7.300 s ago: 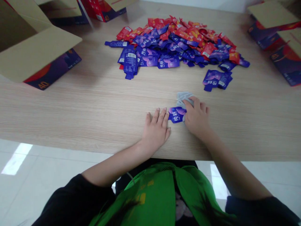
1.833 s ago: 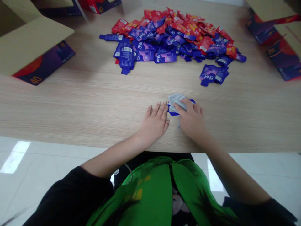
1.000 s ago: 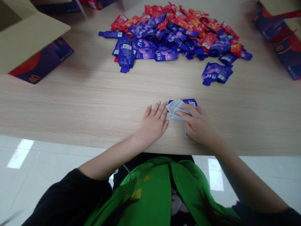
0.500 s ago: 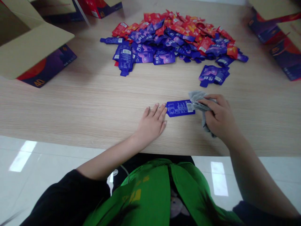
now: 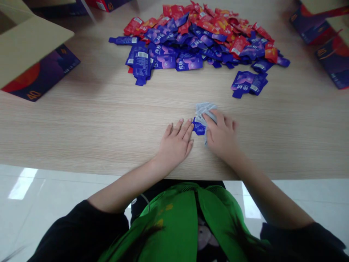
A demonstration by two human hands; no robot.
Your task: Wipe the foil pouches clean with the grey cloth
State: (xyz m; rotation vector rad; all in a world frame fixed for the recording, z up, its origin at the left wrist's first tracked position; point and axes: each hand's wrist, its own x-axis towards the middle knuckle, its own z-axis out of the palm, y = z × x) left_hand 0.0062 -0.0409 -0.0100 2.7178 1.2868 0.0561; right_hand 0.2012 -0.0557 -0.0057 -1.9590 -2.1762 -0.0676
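Observation:
A flat blue sachet (image 5: pixel 199 128) with small printed text lies on the table (image 5: pixel 114 120), in front of my body. My left hand (image 5: pixel 176 142) rests flat beside it, fingers stretched out, their tips at the sachet's narrow left end. In my right hand (image 5: pixel 223 135) is a bunched grey cloth (image 5: pixel 204 112), pressed over the sachet. Cloth and hand hide the sachet's right part, including the barcode end.
Behind my hands spreads a heap of blue and red sachets (image 5: pixel 188 43). Two or more blue sachets (image 5: pixel 247 83) lie apart at its front right. An open carton (image 5: pixel 46 72) stands at left, further cartons (image 5: pixel 334 60) at right and at the back left.
My right hand has slid the cloth leftward along the sachet, from its right end toward my left hand. My left hand has stayed in place. The view has shifted slightly.

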